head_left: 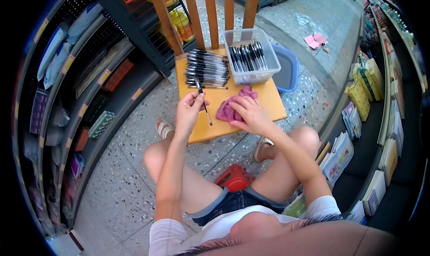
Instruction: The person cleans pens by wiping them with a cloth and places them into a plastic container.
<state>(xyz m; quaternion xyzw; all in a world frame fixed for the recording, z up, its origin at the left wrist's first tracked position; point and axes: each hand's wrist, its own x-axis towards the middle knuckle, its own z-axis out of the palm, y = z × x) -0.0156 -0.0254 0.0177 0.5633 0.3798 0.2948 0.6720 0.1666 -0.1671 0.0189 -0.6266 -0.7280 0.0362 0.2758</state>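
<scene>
Between the thumb and fingers of my left hand (190,109) is a pen (205,107) with a clear barrel and dark parts, held slanting over the wooden chair seat (210,132). My right hand (251,114) rests on a crumpled pink cloth (227,104), its fingers bent over the fabric. A pile of similar pens (207,67) lies on the seat just beyond my left hand. To its right stands a clear plastic box (255,78) with several black-capped pens (247,58) leaning inside it.
Behind the box a blue basin (286,70) stands on the speckled floor. Curved store shelves (121,88) rise on the left, and shelves with books (338,157) on the right. Pink paper (315,41) lies on the floor. A red stool (234,177) shows between my legs.
</scene>
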